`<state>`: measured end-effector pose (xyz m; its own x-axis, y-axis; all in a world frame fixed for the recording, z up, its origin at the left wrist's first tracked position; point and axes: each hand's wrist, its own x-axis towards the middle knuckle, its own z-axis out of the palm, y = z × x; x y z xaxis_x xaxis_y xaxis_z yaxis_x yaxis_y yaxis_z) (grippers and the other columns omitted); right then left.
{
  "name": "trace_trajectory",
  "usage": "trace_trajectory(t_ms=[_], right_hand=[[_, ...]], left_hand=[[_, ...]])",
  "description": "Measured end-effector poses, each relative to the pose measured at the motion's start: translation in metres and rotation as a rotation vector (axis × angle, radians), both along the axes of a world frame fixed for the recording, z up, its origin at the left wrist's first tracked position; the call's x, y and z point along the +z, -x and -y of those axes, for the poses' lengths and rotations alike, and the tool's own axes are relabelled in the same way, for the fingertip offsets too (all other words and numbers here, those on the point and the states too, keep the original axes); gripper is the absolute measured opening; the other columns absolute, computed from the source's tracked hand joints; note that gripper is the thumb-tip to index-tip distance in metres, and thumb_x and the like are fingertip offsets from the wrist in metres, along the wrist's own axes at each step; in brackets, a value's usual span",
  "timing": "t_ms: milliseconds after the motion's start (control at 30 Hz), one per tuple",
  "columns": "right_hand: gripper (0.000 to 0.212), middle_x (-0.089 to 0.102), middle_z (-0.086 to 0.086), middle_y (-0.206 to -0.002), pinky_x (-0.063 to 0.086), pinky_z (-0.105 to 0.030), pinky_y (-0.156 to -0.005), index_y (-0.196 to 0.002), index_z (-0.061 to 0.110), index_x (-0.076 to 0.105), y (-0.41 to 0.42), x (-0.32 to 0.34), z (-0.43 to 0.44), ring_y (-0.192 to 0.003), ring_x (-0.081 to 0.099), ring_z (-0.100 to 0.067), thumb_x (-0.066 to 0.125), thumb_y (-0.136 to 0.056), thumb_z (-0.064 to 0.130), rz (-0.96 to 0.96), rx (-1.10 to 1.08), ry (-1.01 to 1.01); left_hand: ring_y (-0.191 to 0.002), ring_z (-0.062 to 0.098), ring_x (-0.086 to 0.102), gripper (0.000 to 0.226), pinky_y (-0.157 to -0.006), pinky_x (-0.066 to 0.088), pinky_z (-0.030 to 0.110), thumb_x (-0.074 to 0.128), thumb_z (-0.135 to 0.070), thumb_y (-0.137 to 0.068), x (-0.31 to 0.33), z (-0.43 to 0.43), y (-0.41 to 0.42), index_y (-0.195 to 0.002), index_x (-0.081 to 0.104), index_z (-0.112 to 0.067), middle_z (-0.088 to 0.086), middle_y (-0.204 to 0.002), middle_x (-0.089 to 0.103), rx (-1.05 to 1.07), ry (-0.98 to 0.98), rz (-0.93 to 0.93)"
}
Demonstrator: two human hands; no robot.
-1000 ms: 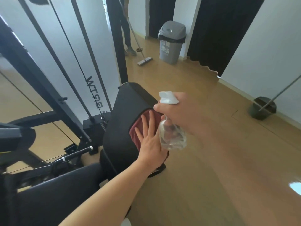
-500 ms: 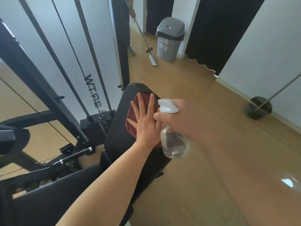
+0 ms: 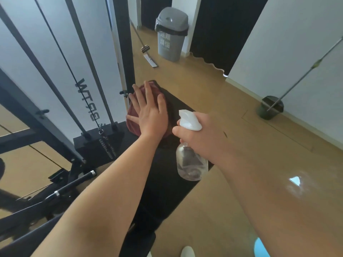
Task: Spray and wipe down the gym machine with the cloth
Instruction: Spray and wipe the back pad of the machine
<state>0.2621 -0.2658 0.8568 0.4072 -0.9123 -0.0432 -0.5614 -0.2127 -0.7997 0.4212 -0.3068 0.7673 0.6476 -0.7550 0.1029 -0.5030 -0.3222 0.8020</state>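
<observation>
Left hand (image 3: 148, 115): fingers straight and spread, pressed flat on red cloth (image 3: 133, 125) at far end of black pad (image 3: 163, 182). Right hand (image 3: 202, 138): fingers wrapped round clear spray bottle (image 3: 191, 164), above pad's right edge. Grey bin (image 3: 170, 36) beyond.

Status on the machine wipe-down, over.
Left hand flat on the red cloth, pressing it to the black pad at its far end. Right hand grips the spray bottle above the pad. Nothing in the way.

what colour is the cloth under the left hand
Dark red, maroon. The cloth shows best in the head view, pressed flat on the black pad by the left hand.
</observation>
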Motion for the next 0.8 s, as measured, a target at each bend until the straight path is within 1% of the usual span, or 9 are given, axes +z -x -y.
trace_trajectory(t_ms=[33, 167, 367, 433, 500, 567, 633, 700, 800], right_hand=[[0.032, 0.068, -0.016, -0.088, 0.052, -0.035, -0.066, -0.099, 0.002, 0.066, 0.003, -0.003, -0.004, -0.082, 0.066, -0.028, 0.075, -0.086, 0.030, -0.003, -0.027, 0.008], [0.029, 0.068, -0.019, -0.086, 0.052, -0.045, -0.067, -0.096, -0.001, 0.064, 0.025, -0.013, -0.025, -0.085, 0.065, -0.035, 0.071, -0.084, 0.024, -0.034, -0.086, -0.017], [0.027, 0.066, -0.023, -0.084, 0.056, -0.053, -0.072, -0.093, -0.003, 0.062, 0.054, -0.015, -0.038, -0.084, 0.064, -0.042, 0.070, -0.082, 0.021, -0.010, -0.124, -0.045], [0.025, 0.067, -0.021, -0.085, 0.056, -0.051, -0.072, -0.093, -0.001, 0.063, 0.065, -0.018, -0.043, -0.084, 0.064, -0.040, 0.070, -0.083, 0.021, -0.004, -0.125, -0.049], [0.024, 0.068, -0.019, -0.086, 0.055, -0.044, -0.068, -0.094, 0.001, 0.065, 0.073, -0.023, -0.049, -0.080, 0.064, -0.036, 0.071, -0.084, 0.022, -0.009, -0.120, -0.057], [0.024, 0.068, -0.020, -0.085, 0.049, -0.034, -0.060, -0.092, 0.000, 0.065, 0.079, -0.029, -0.056, -0.070, 0.060, -0.032, 0.072, -0.084, 0.022, 0.011, -0.109, -0.070], [0.021, 0.066, -0.019, -0.079, 0.044, -0.025, -0.055, -0.087, 0.001, 0.064, 0.089, -0.035, -0.066, -0.063, 0.056, -0.022, 0.072, -0.084, 0.021, 0.029, -0.102, -0.092], [0.018, 0.062, -0.008, -0.068, 0.042, -0.020, -0.053, -0.083, 0.007, 0.065, 0.097, -0.043, -0.077, -0.062, 0.053, -0.016, 0.073, -0.085, 0.022, 0.003, -0.078, -0.112], [0.017, 0.058, 0.002, -0.064, 0.045, -0.032, -0.059, -0.075, 0.013, 0.062, 0.107, -0.058, -0.094, -0.062, 0.053, -0.015, 0.074, -0.082, 0.023, -0.011, -0.005, -0.139]], left_hand=[[-0.158, 0.024, -0.018, 0.064, -0.116, -0.008, 0.076, 0.014, -0.053, -0.103, -0.003, -0.002, 0.003, -0.163, -0.003, -0.038, -0.005, -0.172, -0.016, -0.003, 0.001, 0.018], [-0.158, 0.026, -0.020, 0.068, -0.116, -0.007, 0.077, 0.010, -0.054, -0.101, -0.021, -0.028, 0.029, -0.163, -0.008, -0.034, -0.003, -0.172, -0.019, -0.076, -0.026, 0.079], [-0.151, 0.028, -0.036, 0.071, -0.117, -0.006, 0.075, 0.003, -0.055, -0.095, -0.049, -0.077, 0.084, -0.157, -0.027, -0.035, -0.004, -0.165, -0.036, -0.274, -0.158, 0.175], [-0.144, 0.027, -0.046, 0.071, -0.116, -0.010, 0.075, 0.007, -0.056, -0.097, -0.061, -0.092, 0.105, -0.146, -0.042, -0.039, -0.005, -0.156, -0.050, -0.358, -0.180, 0.228], [-0.139, 0.026, -0.053, 0.087, -0.113, -0.016, 0.072, 0.027, -0.057, -0.104, -0.076, -0.106, 0.122, -0.137, -0.052, -0.041, -0.007, -0.148, -0.058, -0.417, -0.188, 0.291], [-0.139, 0.028, -0.053, 0.111, -0.111, -0.016, 0.071, 0.052, -0.051, -0.101, -0.092, -0.120, 0.136, -0.140, -0.051, -0.037, -0.005, -0.150, -0.056, -0.457, -0.212, 0.332], [-0.141, 0.027, -0.051, 0.119, -0.114, -0.010, 0.072, 0.064, -0.044, -0.097, -0.098, -0.134, 0.148, -0.145, -0.045, -0.040, -0.006, -0.152, -0.054, -0.479, -0.218, 0.341], [-0.141, 0.020, -0.051, 0.110, -0.118, -0.011, 0.066, 0.058, -0.047, -0.102, -0.097, -0.142, 0.151, -0.141, -0.045, -0.048, -0.011, -0.155, -0.051, -0.484, -0.215, 0.228], [-0.151, 0.023, -0.036, 0.097, -0.122, -0.011, 0.056, 0.054, -0.039, -0.104, -0.083, -0.148, 0.144, -0.149, -0.031, -0.043, -0.006, -0.167, -0.031, -0.483, -0.194, 0.101]])
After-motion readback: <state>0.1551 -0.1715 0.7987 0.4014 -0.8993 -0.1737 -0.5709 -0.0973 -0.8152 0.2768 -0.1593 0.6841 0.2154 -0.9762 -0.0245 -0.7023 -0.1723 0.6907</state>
